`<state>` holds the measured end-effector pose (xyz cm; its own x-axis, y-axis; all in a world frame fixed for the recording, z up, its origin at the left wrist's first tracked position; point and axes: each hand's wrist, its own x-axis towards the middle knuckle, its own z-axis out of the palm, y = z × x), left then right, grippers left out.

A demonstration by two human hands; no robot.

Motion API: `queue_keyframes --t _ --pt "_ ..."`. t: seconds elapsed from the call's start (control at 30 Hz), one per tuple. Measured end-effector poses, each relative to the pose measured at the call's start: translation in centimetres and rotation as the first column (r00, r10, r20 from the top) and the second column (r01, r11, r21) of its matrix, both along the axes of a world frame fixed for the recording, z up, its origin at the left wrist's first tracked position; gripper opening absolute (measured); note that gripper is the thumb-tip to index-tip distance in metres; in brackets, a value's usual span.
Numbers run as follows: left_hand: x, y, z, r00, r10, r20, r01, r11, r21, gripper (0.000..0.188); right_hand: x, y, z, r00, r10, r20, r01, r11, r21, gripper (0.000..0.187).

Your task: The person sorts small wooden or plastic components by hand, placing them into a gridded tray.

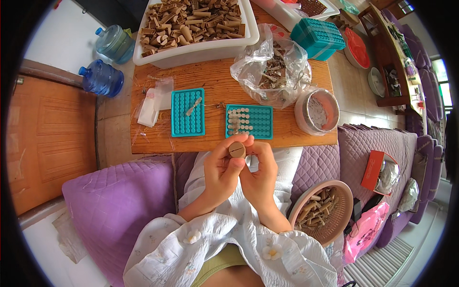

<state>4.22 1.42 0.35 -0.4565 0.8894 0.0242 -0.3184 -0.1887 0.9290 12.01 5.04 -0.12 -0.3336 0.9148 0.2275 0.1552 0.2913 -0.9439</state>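
Both bare forearms [196, 206] angle inward and converge near the middle of the bench's [210, 76] near edge. The left hand [220, 171] is closed in a grip, its thumb opposing the curled fingers; the right hand [260, 174] sits close against it, forefinger arched, tip bent inward toward the left fingers.

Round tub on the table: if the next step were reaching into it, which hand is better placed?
Probably the right hand: it is nearer the round tub, on the right side of the table. The left hand grips the brown cylinder; whether the right also supports it is unclear.
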Motion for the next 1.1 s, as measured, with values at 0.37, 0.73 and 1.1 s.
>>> queue_keyframes --t 0.37,0.73,1.1 --pt "-0.5 0.8 -2.0 0.991 -0.084 -0.106 0.094 0.991 0.096 0.034 -0.5 -0.5 -1.7 0.992 0.092 0.083 -0.094 0.995 0.025 0.021" --pt "-2.8 0.1 -4.0 0.947 -0.089 0.309 0.068 0.995 0.078 0.045 8.7 11.0 -1.9 0.944 -0.288 0.162 0.285 0.958 0.040 0.012" --pt "-2.7 0.3 -3.0 0.868 -0.178 0.465 0.166 0.984 0.066 0.034 10.4 20.4 -6.0 0.471 -0.166 0.867 0.024 0.984 0.175 0.025"
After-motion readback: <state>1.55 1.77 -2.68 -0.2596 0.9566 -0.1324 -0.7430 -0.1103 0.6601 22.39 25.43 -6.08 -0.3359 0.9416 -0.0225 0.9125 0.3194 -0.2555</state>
